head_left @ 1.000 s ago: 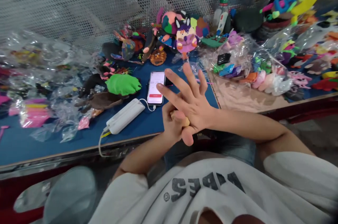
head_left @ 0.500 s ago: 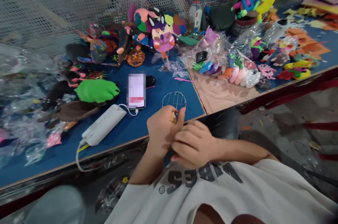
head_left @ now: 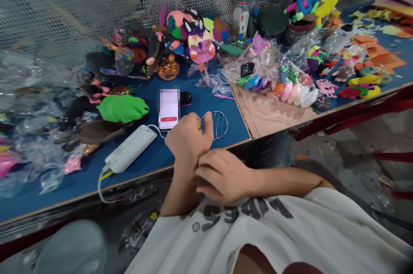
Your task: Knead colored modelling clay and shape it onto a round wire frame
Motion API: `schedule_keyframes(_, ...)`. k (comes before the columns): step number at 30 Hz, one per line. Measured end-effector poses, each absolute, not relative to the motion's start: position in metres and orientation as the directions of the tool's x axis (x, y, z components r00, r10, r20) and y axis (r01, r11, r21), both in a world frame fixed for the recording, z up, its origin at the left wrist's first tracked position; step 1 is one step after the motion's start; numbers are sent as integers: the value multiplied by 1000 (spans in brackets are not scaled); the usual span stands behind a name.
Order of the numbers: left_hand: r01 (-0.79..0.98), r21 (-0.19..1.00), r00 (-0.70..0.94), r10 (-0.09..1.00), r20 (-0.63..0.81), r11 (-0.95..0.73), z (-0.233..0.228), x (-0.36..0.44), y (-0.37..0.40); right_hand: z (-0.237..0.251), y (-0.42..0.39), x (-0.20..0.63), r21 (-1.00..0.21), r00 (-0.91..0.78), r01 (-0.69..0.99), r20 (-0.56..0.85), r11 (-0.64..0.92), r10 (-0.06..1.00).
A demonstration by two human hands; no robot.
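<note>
My left hand (head_left: 189, 140) is closed over the front edge of the blue table (head_left: 151, 160), pinching a small wire mesh dome (head_left: 217, 123) that rests on the table to its right; something small and tan shows between its fingers. My right hand (head_left: 222, 175) sits just below, off the table edge, with curled fingers against my left wrist; I cannot see anything in it. A phone (head_left: 168, 109) with a lit screen lies just behind my left hand, cabled to a white power bank (head_left: 130, 153).
Colourful clay figures (head_left: 200, 44) crowd the back of the table before a perforated metal screen. Clear plastic bags (head_left: 35, 106) cover the left side. A bag of clay pieces (head_left: 284, 84) lies on brown paper (head_left: 271, 117) at right. A bottle (head_left: 241, 9) stands behind.
My right hand, spread open over the left a second ago, has curled and dropped below the table edge. My left hand moved forward onto the table, and the wire dome came into view.
</note>
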State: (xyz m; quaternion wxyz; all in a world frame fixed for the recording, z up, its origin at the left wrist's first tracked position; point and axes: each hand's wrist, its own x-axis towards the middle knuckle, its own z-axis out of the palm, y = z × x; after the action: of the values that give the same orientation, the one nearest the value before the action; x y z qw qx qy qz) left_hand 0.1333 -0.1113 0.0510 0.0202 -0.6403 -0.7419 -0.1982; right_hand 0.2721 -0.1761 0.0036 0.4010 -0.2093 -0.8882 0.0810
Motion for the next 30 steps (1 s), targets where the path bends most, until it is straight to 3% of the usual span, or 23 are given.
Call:
schedule_keyframes(3, 965, 242, -172, 944, 280, 104, 45, 132, -107, 4, -172, 274, -411, -532, 360, 647, 837, 546)
schedule_keyframes(6, 958, 285, -110, 939, 326, 13, 34, 125, -99, 1, -169, 276, -403, -684, 226, 583, 887, 439)
schedule_keyframes(8, 893, 438, -89, 912, 400, -105, 26, 117, -95, -1, -162, 286, -409, -708, 198, 568, 891, 418)
schedule_keyframes(11, 627, 741, -142, 901, 410, -238, 12, 100, -94, 5, -136, 333, -448, -464, 470, 607, 760, 645)
schedule_keyframes(13, 408, 879, -188, 919, 347, -248, 2, 88, -96, 16, -115, 381, -475, -266, 677, 555, 563, 788)
schedule_keyframes(15, 203, 944, -235, 923, 306, -262, -10, 78, -97, 26, -97, 428, -422, -55, 867, 451, 267, 891)
schedule_keyframes(17, 43, 957, -279, 916, 288, -288, -20, 71, -96, 34, -85, 466, -346, 154, 938, 436, 7, 887)
schedule_keyframes(19, -57, 947, -322, 904, 281, -315, -26, 67, -95, 38, -80, 488, -260, 206, 961, 422, -100, 883)
schedule_keyframes(23, -111, 936, -384, 883, 269, -333, -27, 64, -94, 40, -74, 498, -88, 183, 983, 386, -161, 904)
schedule_keyframes(26, -123, 942, -376, 893, 246, -311, -26, 61, -94, 42, -66, 493, -28, 186, 981, 400, -191, 897)
schedule_keyframes(30, -229, 914, -325, 911, 253, -336, -31, 54, -93, 43, -50, 486, 9, 50, 998, 354, -57, 934)
